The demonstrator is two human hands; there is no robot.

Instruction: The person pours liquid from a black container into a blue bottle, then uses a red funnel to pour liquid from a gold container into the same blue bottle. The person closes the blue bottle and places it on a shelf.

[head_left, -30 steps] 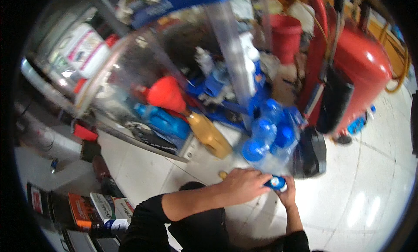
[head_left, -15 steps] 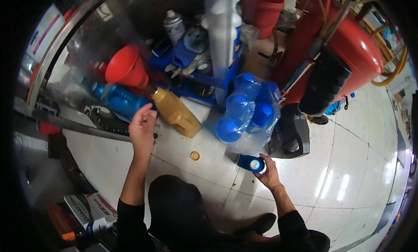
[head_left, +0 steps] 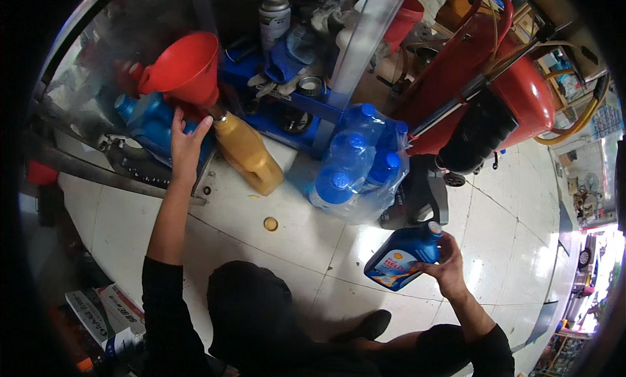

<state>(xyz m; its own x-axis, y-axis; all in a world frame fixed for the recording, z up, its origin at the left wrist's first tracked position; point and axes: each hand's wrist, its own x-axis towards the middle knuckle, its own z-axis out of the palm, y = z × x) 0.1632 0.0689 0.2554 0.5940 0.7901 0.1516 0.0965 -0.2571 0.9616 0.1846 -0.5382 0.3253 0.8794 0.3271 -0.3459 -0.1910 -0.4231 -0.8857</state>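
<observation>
Currently, largest first:
Blue bottle (head_left: pixel 399 258): hanging tilted over the floor tiles, right hand (head_left: pixel 446 271) gripping near its neck; risking a slip.
Funnel (head_left: pixel 186 69): sitting in the yellow jug (head_left: pixel 248 152); likely tipping.
Left hand (head_left: pixel 186 142): fingers spread, nudging the funnel stem.

Shrink-wrapped pack of blue-capped plastic bottles (head_left: pixel 355 175) on the white tiled floor (head_left: pixel 313 246); small round yellow cap (head_left: pixel 270 224) nearby; red compressor tank (head_left: pixel 515 84) behind; grey spray can (head_left: pixel 274 18).
</observation>
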